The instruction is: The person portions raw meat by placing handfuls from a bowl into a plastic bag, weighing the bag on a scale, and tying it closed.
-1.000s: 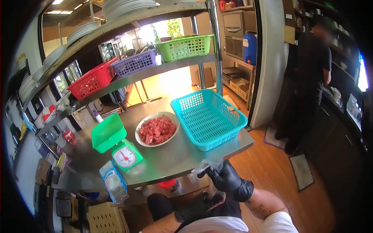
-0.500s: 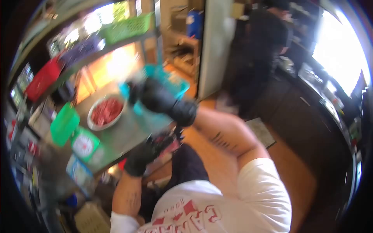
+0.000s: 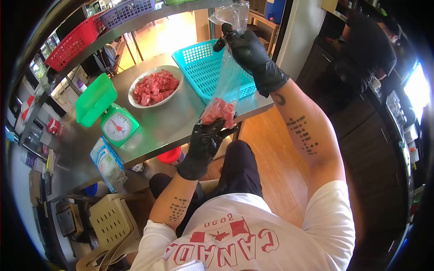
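A clear plastic bag with red meat pieces (image 3: pixel 219 112) at its bottom hangs stretched between my two black-gloved hands. My right hand (image 3: pixel 244 49) pinches the bag's upper part, its loose top sticking up above. My left hand (image 3: pixel 206 143) is closed around the lower end, below the meat. Behind the bag lies a turquoise basket (image 3: pixel 194 67) on the metal table (image 3: pixel 158 128). To its left stands a white bowl (image 3: pixel 134 100) full of meat pieces (image 3: pixel 155 88). A green scale (image 3: pixel 118 126) with a tilted pan is at the table's left part.
A blue and white plastic packet (image 3: pixel 107 160) lies at the table's front edge. Red (image 3: pixel 74 41) and purple (image 3: pixel 128 12) baskets sit on the shelf above. Below are a red-lidded container (image 3: pixel 169 156) and a beige chair (image 3: pixel 113 217). Another person (image 3: pixel 368 47) bends at the right counter.
The view has turned and sharpened. My right hand has moved up and away from my left, and the bag is now stretched between them.
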Tool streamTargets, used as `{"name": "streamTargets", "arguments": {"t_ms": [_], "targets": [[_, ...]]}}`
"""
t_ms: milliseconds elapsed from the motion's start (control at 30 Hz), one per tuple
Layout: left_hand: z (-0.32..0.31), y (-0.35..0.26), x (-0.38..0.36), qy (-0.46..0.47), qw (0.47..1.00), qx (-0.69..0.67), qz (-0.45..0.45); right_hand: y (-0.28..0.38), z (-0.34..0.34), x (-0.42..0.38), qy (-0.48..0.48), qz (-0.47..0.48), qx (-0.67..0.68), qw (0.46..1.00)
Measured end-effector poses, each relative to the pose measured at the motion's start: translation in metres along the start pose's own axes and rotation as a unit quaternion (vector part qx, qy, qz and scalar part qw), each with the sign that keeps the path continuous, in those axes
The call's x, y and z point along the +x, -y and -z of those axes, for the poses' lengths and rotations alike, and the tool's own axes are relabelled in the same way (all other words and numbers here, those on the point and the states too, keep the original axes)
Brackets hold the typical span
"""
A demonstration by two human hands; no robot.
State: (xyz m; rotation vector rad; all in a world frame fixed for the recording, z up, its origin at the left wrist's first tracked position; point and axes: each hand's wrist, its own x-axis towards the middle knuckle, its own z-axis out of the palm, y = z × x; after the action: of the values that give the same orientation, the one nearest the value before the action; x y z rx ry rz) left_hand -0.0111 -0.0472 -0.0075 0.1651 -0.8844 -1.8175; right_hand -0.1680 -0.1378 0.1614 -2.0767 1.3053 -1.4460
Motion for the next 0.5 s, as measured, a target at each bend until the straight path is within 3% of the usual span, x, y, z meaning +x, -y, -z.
{"name": "streamTargets", "arguments": {"t_ms": [67, 133, 267, 367, 433, 500], "targets": [[-0.005, 0.003, -0.003, -0.004, 1.000, -0.021, -0.014, -0.004, 0.000, -0.005, 0.006, 0.009, 0.005, 1.000], [-0.008, 0.003, -0.004, -0.068, 0.994, -0.084, 0.021, -0.003, -0.001, -0.006, 0.026, 0.035, 0.045, 0.998], [-0.018, 0.003, -0.007, -0.085, 0.993, -0.075, 0.022, -0.018, -0.012, 0.000, 0.024, 0.039, 0.067, 0.997], [-0.025, 0.004, -0.011, -0.070, 0.984, -0.163, 0.019, -0.018, -0.016, -0.002, 0.005, 0.068, 0.116, 0.991], [-0.028, 0.004, -0.012, -0.110, 0.994, 0.008, 0.006, -0.015, -0.019, -0.001, 0.023, -0.018, 0.132, 0.991], [-0.023, 0.004, -0.011, -0.116, 0.993, -0.025, -0.008, -0.020, -0.023, -0.002, 0.035, 0.012, 0.164, 0.986]]}}
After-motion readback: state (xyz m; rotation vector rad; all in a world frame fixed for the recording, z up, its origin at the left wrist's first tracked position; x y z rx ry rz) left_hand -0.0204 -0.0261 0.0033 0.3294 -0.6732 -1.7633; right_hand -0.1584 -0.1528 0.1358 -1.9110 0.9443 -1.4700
